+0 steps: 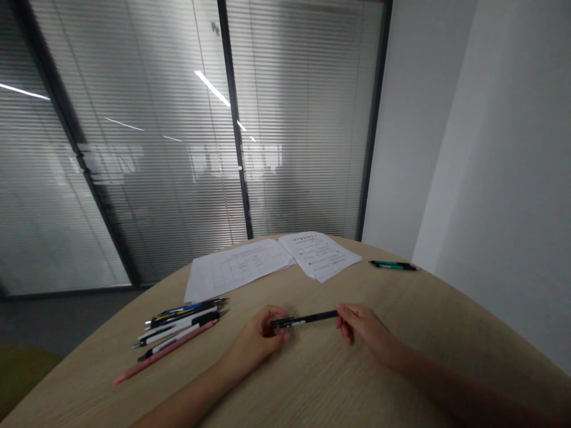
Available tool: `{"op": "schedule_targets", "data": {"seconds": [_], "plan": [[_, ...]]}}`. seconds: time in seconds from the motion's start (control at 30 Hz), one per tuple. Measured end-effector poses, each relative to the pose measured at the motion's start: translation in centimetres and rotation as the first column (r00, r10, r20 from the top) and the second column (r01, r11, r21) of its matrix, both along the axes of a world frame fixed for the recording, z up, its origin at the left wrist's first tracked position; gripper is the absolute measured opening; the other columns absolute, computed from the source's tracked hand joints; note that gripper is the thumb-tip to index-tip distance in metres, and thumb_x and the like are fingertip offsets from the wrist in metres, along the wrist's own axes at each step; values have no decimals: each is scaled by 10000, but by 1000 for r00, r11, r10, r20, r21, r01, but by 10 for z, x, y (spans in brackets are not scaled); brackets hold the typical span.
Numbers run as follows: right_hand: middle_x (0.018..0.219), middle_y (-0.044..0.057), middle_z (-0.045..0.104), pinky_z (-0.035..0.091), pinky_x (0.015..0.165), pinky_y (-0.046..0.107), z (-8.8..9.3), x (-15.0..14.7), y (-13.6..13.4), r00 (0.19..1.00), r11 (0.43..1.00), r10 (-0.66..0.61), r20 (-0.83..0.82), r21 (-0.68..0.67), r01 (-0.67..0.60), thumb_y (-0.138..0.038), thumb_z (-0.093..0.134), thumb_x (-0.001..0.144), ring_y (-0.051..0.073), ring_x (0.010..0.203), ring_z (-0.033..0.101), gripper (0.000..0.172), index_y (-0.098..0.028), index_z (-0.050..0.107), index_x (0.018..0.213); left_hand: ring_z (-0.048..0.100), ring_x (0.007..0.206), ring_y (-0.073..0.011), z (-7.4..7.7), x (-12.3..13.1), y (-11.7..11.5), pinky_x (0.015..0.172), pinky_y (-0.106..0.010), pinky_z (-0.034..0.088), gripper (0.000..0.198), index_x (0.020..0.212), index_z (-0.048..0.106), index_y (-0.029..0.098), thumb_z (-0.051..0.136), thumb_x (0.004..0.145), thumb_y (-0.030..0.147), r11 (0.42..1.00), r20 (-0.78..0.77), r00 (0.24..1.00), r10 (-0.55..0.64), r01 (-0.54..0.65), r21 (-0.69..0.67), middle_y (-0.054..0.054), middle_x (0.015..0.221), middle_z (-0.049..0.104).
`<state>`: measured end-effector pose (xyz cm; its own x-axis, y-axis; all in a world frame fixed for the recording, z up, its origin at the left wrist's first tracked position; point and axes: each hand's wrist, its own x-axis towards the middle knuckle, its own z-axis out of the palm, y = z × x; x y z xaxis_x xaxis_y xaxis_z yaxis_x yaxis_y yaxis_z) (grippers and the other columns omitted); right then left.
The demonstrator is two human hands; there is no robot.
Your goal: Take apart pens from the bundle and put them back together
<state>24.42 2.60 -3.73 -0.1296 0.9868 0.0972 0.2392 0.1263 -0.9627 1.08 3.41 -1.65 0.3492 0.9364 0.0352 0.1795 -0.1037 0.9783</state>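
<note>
A dark pen (310, 319) is held level, just over the table, between my two hands. My right hand (363, 327) pinches its right end between thumb and fingertips. My left hand (263, 336) curls its thumb and fingers around the other end, where the clip shows. To the left of my left hand lies a loose bundle of several pens (181, 324), in white, black, blue and yellow. A pink pen (165, 352) lies along the near side of that bundle.
Printed sheets lie towards the far edge of the round wooden table (307, 380): a left stack (241, 264) and a right sheet (319, 255). Green-and-black pens (392, 265) lie at the far right. Glass panels with blinds (303, 119) and a white wall (491, 178) stand beyond.
</note>
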Motion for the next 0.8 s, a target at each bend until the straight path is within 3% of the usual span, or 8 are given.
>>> {"op": "schedule_targets", "data": {"seconds": [0.13, 0.27, 0.47, 0.57, 0.7, 0.8], "plan": [[433, -34, 456, 323, 422, 214, 1, 0, -1, 1000, 1000, 6, -11, 2, -6, -669, 384, 708, 82, 390, 418, 538, -168, 513, 562, 422, 380, -64, 5, 1, -4, 392, -192, 294, 284, 671, 482, 171, 596, 625, 427, 1000, -68, 998, -8, 9, 7, 51, 543, 544], [430, -35, 454, 329, 424, 216, 3, 0, -2, 1000, 1000, 11, -6, 4, -11, -679, 390, 695, 85, 391, 422, 542, -168, 519, 567, 460, 420, -93, 12, 1, -8, 448, -211, 340, 401, 575, 484, 171, 448, 701, 549, 1000, -153, 988, -27, 27, -2, 30, 473, 542], [437, -31, 448, 328, 418, 219, 4, -1, -2, 1000, 1000, 13, -6, -1, -13, -693, 391, 679, 86, 392, 419, 555, -166, 517, 556, 436, 420, -97, 13, 0, -10, 462, -215, 333, 497, 464, 445, 177, 351, 733, 585, 1000, -250, 968, -7, 10, 9, 13, 427, 523], [446, -32, 452, 321, 412, 215, 3, -1, -3, 1000, 1000, 10, -17, -8, -10, -688, 400, 679, 83, 394, 418, 548, -165, 518, 565, 458, 424, -101, 9, 0, -8, 455, -215, 346, 456, 529, 469, 174, 370, 728, 572, 1000, -190, 982, -3, -1, -20, 16, 453, 541], [443, -36, 445, 323, 417, 217, 2, -1, -2, 999, 1000, 8, -41, -12, -9, -668, 403, 695, 82, 390, 409, 528, -168, 509, 565, 430, 371, -79, 2, 0, -2, 393, -196, 312, 320, 803, 498, 175, 610, 616, 410, 1000, -106, 994, -4, 5, 7, 57, 523, 557], [435, -33, 444, 325, 417, 220, 2, 0, -2, 1000, 1000, 19, -24, -10, -20, -661, 396, 702, 85, 387, 411, 524, -172, 506, 549, 403, 350, -64, 1, -1, -1, 367, -184, 278, 276, 755, 484, 182, 614, 618, 383, 1000, -95, 995, -11, 12, 3, 58, 543, 561]]}}
